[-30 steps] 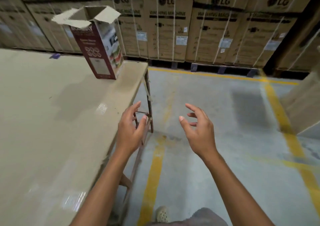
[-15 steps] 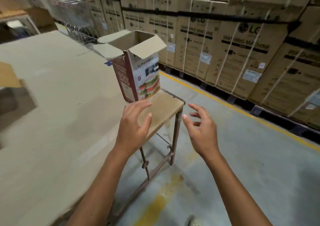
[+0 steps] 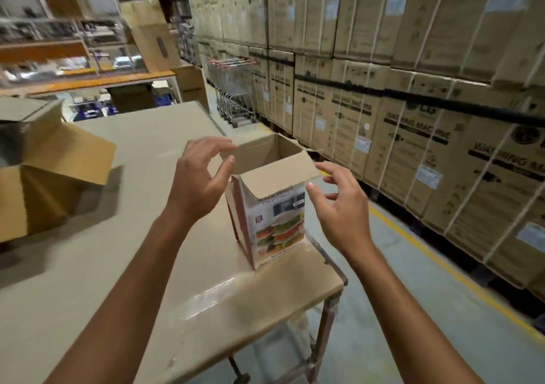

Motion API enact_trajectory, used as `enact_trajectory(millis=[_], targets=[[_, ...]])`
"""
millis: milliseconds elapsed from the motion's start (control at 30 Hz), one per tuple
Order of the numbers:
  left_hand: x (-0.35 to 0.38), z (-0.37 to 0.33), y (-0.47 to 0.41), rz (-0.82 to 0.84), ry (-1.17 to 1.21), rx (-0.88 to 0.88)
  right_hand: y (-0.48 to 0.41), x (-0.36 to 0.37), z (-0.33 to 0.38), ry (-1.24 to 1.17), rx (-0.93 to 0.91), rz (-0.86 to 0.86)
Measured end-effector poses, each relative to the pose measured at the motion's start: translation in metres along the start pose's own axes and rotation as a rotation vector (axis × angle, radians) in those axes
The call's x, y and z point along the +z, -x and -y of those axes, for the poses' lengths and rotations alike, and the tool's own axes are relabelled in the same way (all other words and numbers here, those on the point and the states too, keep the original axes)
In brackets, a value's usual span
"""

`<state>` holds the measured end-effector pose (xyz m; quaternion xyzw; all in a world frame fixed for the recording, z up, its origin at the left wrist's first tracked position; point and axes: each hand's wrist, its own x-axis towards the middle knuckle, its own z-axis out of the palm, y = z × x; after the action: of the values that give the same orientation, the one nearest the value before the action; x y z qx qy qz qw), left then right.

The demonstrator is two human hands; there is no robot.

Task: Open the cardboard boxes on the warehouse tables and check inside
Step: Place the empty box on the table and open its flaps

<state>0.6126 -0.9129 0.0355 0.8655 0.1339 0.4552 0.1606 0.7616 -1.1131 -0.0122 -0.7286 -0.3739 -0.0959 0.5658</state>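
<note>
Both bare forearms reach forward from the lower edge of the view, converging slightly. The left hand (image 3: 198,181) is raised, palm turned inward, fingers curled and spread with the thumb set apart below them. The right hand (image 3: 339,204) sits a little lower, palm facing left, fingers loosely bent, thumb extended. Neither hand grips anything.

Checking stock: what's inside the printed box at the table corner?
Through the printed box's open top only bare cardboard inner walls show. Its near flap and walls hide the bottom.
</note>
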Motion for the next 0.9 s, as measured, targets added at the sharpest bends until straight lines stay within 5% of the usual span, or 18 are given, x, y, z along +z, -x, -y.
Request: enact_trajectory(millis=[233, 467, 633, 900], targets=[[0.045, 0.059, -0.111, 0.271, -0.116, -0.22, -0.091, 0.05, -0.012, 0.102, -0.07, 0.076], [0.095, 0.125, -0.137, 0.792, 0.023, -0.602, -0.115, 0.115, -0.048, 0.147, -0.141, 0.129], [0.092, 0.14, -0.119, 0.695, 0.077, -0.797, -0.141, 0.136, -0.065, 0.07, -0.191, 0.179], [0.049, 0.076, -0.033, 0.077, 0.175, -1.089, -0.154, 0.151, -0.045, -0.277, -0.328, 0.486]])
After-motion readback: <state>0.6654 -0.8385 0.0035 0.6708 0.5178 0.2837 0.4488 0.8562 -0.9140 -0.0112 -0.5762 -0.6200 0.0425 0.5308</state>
